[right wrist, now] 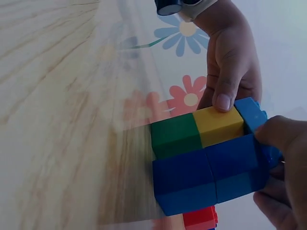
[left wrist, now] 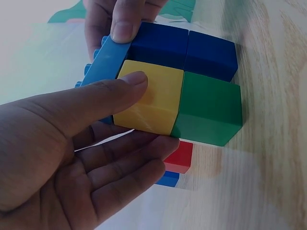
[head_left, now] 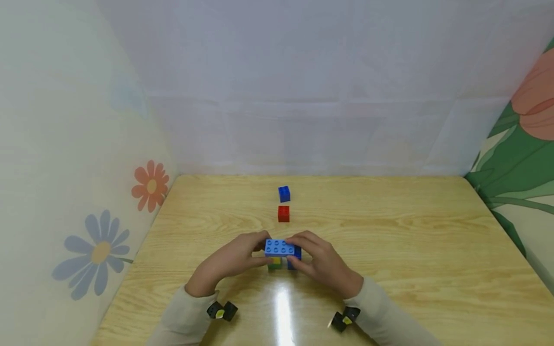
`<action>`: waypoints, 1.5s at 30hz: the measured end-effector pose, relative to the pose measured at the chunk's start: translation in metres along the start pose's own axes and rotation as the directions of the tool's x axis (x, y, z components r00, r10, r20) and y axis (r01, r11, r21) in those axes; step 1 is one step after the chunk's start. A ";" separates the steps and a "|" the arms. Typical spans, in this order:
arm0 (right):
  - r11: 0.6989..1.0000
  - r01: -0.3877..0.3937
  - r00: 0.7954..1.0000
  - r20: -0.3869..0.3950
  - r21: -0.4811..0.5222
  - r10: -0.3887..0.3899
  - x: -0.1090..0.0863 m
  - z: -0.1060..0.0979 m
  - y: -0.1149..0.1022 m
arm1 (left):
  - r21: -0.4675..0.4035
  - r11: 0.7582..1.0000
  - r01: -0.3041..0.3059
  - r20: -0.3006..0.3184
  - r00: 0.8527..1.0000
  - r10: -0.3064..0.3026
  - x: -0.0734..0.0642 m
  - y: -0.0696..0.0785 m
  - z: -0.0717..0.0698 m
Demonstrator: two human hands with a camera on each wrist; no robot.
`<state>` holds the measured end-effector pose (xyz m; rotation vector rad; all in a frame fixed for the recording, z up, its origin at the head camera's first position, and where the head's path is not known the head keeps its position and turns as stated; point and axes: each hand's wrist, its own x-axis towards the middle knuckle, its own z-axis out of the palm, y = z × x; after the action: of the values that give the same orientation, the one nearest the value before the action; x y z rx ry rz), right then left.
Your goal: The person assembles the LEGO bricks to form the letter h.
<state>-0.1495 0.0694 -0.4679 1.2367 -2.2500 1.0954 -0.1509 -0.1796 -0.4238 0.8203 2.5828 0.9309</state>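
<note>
A light blue brick (head_left: 279, 247) with two rows of studs lies across the tops of two short stacks. One stack is a yellow brick (left wrist: 153, 108) on a green brick (left wrist: 211, 110); beside it, an upper dark blue brick (right wrist: 235, 153) sits on a lower dark blue brick (right wrist: 184, 177). My left hand (head_left: 235, 257) grips the yellow brick's stack, thumb on the yellow face and fingers behind. From the other side, my right hand (head_left: 322, 262) pinches the end of the light blue brick, its thumb at the edge above the dark blue stack.
Beyond the stacks, a small red brick (head_left: 283, 214) stands on the wooden table (head_left: 389, 230), with a small blue brick (head_left: 284, 194) farther back. A white sheet (head_left: 303, 96) hangs behind the table, and flower-printed panels flank both sides.
</note>
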 end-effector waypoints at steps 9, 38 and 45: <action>0.998 -0.037 0.998 0.058 -0.060 0.040 0.003 -0.006 -0.010 | -0.002 1.000 0.008 -0.001 1.000 -0.008 -0.001 0.002 -0.002; 0.999 -0.039 0.998 0.043 -0.018 0.040 0.000 -0.004 -0.001 | 0.031 0.999 -0.015 -0.006 1.000 0.016 0.001 0.003 0.001; 0.999 -0.032 0.999 0.043 0.013 0.031 0.001 -0.003 0.000 | 0.034 0.999 -0.013 -0.005 1.000 0.013 -0.001 0.002 0.001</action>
<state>-0.1500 0.0712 -0.4658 1.2453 -2.3049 1.1073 -0.1492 -0.1783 -0.4232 0.8462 2.6074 0.8962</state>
